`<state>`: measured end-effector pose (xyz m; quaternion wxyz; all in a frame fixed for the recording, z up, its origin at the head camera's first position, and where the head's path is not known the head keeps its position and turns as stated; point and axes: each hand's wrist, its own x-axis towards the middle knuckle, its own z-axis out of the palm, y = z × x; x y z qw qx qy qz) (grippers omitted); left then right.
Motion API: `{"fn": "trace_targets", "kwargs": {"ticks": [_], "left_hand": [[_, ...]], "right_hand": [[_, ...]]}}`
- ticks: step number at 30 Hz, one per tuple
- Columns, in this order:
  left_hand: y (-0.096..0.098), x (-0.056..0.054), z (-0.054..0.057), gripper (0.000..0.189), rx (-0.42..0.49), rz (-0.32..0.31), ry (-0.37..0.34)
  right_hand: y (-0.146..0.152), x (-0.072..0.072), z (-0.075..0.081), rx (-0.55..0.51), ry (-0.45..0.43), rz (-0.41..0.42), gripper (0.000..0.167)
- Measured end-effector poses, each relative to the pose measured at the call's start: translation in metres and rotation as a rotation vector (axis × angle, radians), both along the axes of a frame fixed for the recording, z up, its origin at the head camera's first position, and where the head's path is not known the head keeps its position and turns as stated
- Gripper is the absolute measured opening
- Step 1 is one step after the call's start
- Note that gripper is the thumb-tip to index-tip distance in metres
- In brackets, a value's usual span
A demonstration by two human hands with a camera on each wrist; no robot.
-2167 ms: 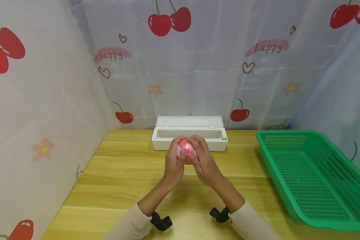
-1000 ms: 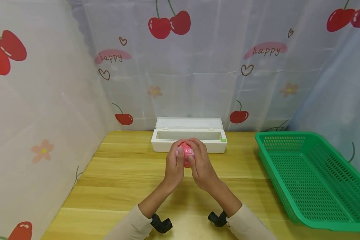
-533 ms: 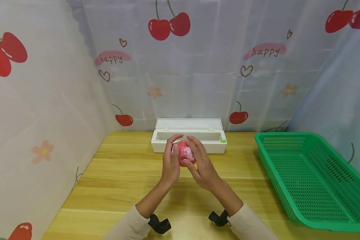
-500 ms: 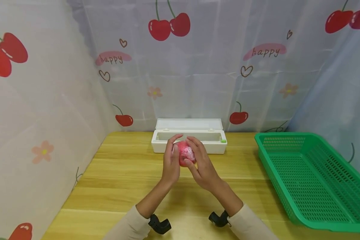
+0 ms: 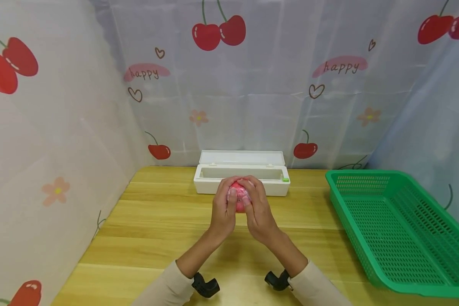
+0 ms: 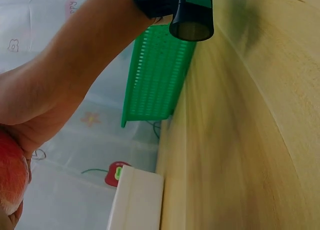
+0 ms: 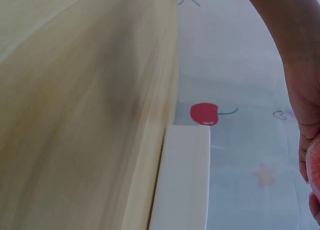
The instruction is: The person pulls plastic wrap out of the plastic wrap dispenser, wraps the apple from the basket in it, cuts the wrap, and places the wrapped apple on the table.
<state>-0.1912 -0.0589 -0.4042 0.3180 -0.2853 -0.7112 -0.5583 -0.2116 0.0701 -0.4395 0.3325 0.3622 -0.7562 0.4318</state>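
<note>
A red apple in shiny clear film is held up over the table between both hands in the head view. My left hand wraps its left side, with the thumb along the near face. The right hand curls round the other side, its thumb also on the near face. Fingers cover much of the fruit. At the left edge of the left wrist view, part of the apple shows red streaks under the film. Just behind the hands stands a long white box with its lid raised.
A large green plastic basket with perforated walls stands on the right of the wooden table. A green piece sits at the box's right end. Cherry-patterned curtains enclose the back and sides.
Half a second ago the hands were looser, with the left fingers lifted and more apple showing. Now both have closed in round it. The apple has turned and the box has stayed put.
</note>
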Motion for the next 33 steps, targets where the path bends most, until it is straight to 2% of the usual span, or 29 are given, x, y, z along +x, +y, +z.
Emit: {"fn": "trace_targets", "kwargs": {"ticks": [3,6,10,13,16,19,22,23,26,29,30,33], "left_hand": [[-0.001,0.002,0.003,0.034,-0.017,0.001,-0.026],[-0.002,0.0,0.003,0.039,0.007,-0.018,-0.077],[-0.005,-0.012,-0.009,0.049,0.153,-0.107,-0.16],[-0.006,-0.021,-0.02,0.05,0.25,-0.161,-0.182],[-0.006,-0.024,-0.025,0.045,0.277,-0.169,-0.18],[-0.006,-0.024,-0.025,0.043,0.256,-0.162,-0.177],[-0.006,-0.015,-0.012,0.042,0.171,-0.145,-0.159],[-0.006,-0.014,-0.011,0.042,0.137,-0.14,-0.139],[-0.005,-0.004,0.0,0.042,0.06,-0.139,-0.083],[-0.003,-0.002,0.001,0.041,0.029,-0.125,-0.044],[-0.003,0.001,0.005,0.041,0.023,-0.119,-0.041],[-0.002,0.003,0.006,0.039,0.001,-0.077,-0.036]], "right_hand": [[0.0,0.0,-0.001,0.002,-0.005,-0.002,0.04],[0.002,-0.001,0.001,0.017,-0.026,0.018,0.045],[0.007,-0.001,0.005,0.041,-0.047,0.048,0.063],[0.009,0.0,0.007,0.046,-0.044,0.075,0.079],[0.009,0.001,0.008,0.027,-0.02,0.084,0.082],[0.006,0.001,0.008,-0.005,0.043,0.063,0.075],[0.004,0.002,0.006,-0.064,0.055,0.068,0.07],[0.003,0.002,0.005,-0.089,0.055,0.081,0.069],[0.003,0.001,0.005,-0.134,0.062,0.096,0.065],[0.004,-0.001,0.005,-0.127,0.106,0.073,0.059],[0.004,-0.001,0.005,-0.115,0.117,0.057,0.058],[0.003,-0.001,0.005,-0.093,0.125,0.035,0.055]]}}
